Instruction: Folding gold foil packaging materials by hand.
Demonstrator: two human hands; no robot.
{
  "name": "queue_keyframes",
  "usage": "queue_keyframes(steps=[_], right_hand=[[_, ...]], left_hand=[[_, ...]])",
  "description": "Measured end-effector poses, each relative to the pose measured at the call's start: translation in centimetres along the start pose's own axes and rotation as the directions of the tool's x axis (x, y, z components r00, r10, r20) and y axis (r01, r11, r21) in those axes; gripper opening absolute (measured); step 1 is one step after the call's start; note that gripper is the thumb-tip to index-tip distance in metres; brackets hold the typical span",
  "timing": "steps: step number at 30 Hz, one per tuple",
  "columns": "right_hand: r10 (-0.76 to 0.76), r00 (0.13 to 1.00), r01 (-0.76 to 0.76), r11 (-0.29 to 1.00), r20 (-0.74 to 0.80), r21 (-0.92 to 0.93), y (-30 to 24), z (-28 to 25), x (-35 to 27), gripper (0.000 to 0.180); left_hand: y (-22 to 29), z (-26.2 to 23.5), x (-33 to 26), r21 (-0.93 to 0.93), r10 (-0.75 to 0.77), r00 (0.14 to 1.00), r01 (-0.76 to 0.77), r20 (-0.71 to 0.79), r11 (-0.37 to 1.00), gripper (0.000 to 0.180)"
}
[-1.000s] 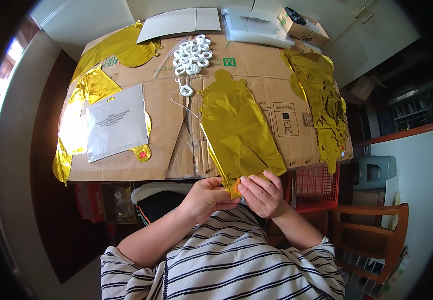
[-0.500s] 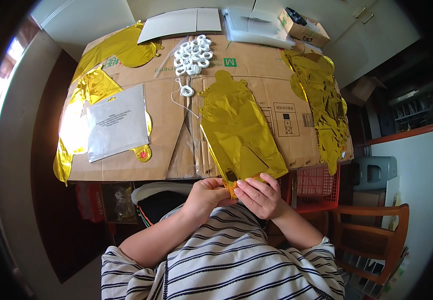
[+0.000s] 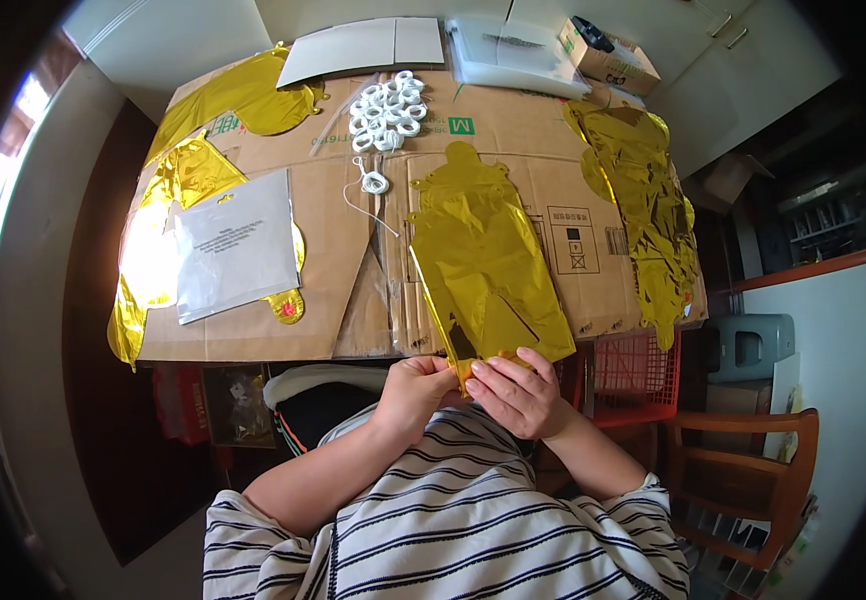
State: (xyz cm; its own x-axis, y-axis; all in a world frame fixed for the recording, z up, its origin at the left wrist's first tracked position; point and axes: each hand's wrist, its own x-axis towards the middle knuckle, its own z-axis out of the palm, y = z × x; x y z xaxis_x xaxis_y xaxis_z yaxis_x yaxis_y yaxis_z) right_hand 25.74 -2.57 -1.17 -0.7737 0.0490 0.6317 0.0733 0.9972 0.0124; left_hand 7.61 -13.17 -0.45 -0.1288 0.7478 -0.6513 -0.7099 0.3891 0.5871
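A flat gold foil balloon lies on the cardboard-covered table, its near end hanging past the front edge into my hands. My left hand pinches the balloon's near left corner between thumb and fingers. Just beside it, my right hand is closed on the same near end, fingers across the foil and thumb raised. The fingertips of both hands almost meet; what lies under them is partly hidden. Beyond the balloon's left side rests a small coil of white string with a loose tail.
Several white string coils sit at the table's middle back. Gold foil balloons lie at right and left, with a clear printed bag over one. Plastic sleeves and a small box stand behind. A red basket is below right.
The balloon's far end has swung a little to the right, so it lies straighter. My hands stay at its near end, with the left fingers slightly shifted.
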Motion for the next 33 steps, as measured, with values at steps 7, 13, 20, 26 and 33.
queue_keyframes(steps=[7,13,20,26,33], right_hand=[[-0.016,1.000,0.016,1.000,0.000,0.014,0.0,0.3,-0.3,0.025],[-0.030,1.000,0.029,0.999,0.011,0.037,0.1,0.2,-0.1,0.024],[0.004,1.000,-0.004,1.000,0.005,0.022,-0.1,0.4,0.2,0.024],[0.010,0.999,-0.009,1.000,-0.031,0.016,-0.3,0.7,0.3,0.022],[0.091,0.986,-0.083,0.994,-0.141,0.067,0.0,0.7,1.4,0.025]], left_hand=[[0.1,0.3,-0.1,-0.010,-0.026,0.997,0.026,-0.071,1.000,0.023],[0.6,0.2,0.1,0.036,-0.021,0.998,0.023,-0.057,0.999,0.033],[2.1,0.0,-0.5,-0.105,-0.156,0.987,0.152,-0.031,0.983,0.035],[2.3,0.3,-2.1,0.104,-0.012,0.998,0.006,0.054,0.995,0.026],[6.0,0.2,-0.8,0.188,-0.109,0.989,0.089,0.102,0.978,0.026]])
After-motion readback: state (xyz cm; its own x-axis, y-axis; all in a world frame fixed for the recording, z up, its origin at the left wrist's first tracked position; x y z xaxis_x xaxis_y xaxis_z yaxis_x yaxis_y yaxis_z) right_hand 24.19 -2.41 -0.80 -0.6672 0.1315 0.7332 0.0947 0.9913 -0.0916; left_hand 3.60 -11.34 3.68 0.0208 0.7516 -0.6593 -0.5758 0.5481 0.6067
